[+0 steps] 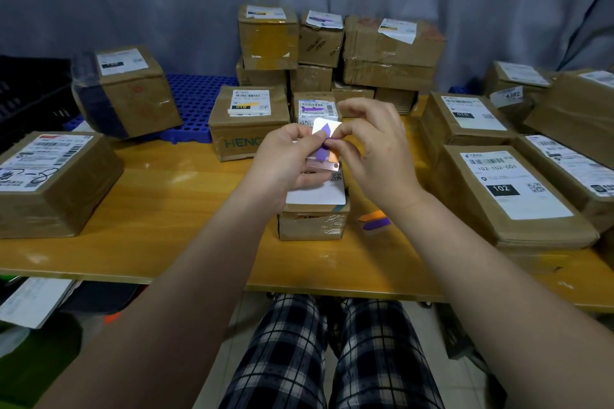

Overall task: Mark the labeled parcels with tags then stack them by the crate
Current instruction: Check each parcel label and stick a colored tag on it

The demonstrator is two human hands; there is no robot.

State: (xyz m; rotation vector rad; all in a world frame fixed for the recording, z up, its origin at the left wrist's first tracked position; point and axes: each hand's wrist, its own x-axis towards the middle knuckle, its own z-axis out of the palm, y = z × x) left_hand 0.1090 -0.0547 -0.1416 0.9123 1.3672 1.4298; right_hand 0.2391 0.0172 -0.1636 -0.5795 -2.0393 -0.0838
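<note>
left hand grips tag sheet | right hand pinches purple tag | risk: half-peeled tag might curl and stick to itself lol

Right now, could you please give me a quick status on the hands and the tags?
Left hand holds tag sheet. Right hand pinches purple tag on it. Small parcel below hands. Loose tags beside parcel.

The near right box has a label with "102-102-001" and a black "102". The far right box label reads "010". A small label beyond it shows "4302". The centre box carries green "HENG" on its side and "010" on top.
</note>
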